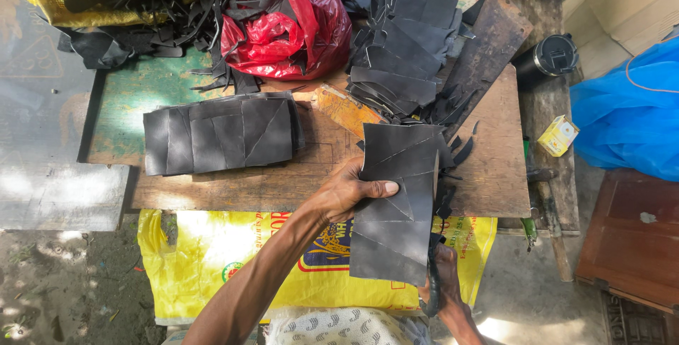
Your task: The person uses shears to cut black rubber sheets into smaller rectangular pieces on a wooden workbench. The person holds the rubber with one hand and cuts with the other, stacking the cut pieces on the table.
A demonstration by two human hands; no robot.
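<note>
While your left hand [346, 193] grips the black sheet stack [396, 203] and your right hand [444, 285] clasps its lower edge, one trimmed pile [219, 134] lies on the surface [283, 186], loose pieces [403, 55] remaining

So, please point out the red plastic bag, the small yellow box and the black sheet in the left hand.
red plastic bag [286, 30], head view, crumpled middle
small yellow box [558, 136], head view, top face
black sheet [396, 211], head view, centre

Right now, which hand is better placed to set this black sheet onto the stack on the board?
Probably the left hand: it grips the black sheet on the stack's side. The right hand is lower, at the sheet's far edge.
</note>
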